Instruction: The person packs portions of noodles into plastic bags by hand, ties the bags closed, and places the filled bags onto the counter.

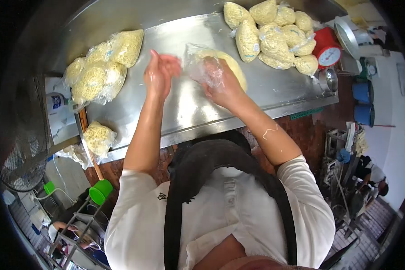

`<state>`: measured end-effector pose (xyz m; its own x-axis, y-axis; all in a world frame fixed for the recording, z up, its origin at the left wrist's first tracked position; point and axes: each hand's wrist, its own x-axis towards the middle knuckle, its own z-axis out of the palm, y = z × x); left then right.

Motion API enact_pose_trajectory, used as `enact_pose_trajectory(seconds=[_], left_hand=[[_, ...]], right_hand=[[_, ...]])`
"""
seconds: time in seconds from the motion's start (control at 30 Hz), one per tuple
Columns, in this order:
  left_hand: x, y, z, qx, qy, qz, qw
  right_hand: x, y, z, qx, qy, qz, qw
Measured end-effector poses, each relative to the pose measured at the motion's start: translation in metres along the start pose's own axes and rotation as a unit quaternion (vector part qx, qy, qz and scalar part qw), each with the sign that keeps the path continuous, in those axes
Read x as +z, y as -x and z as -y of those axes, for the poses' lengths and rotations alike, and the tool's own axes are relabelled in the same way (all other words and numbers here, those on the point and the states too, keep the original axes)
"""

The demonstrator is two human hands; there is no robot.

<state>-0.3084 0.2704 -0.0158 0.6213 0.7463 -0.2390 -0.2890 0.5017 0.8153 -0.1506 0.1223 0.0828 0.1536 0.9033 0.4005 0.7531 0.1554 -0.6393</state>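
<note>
A clear plastic bag [193,56] of pale shredded noodles [236,71] lies on the steel table, directly under my right hand [222,83]. The fingers of that hand are curled on the bag, and crumpled plastic partly covers them. To the left of the bag, my left hand [161,71] is raised above the table with nothing in it. Its fingers are apart and a little blurred by motion. A thin strand of noodle [270,131] clings to my right forearm.
Filled noodle bags [274,42] are heaped at the back right, beside a red dial scale [327,51] and a metal container [329,81]. More bags [101,67] stand at the left, with a single one [99,137] near the front-left corner. The steel table [184,112] has a raised front edge.
</note>
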Motion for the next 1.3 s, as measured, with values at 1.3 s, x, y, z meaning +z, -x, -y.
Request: enact_pose_trajectory(seconds=[1.3], left_hand=[[-0.004,0.060,0.150,0.160,-0.549,-0.050,0.819]], right_hand=[[0.129,0.100,-0.097,0.101,-0.041,0.017,0.994]])
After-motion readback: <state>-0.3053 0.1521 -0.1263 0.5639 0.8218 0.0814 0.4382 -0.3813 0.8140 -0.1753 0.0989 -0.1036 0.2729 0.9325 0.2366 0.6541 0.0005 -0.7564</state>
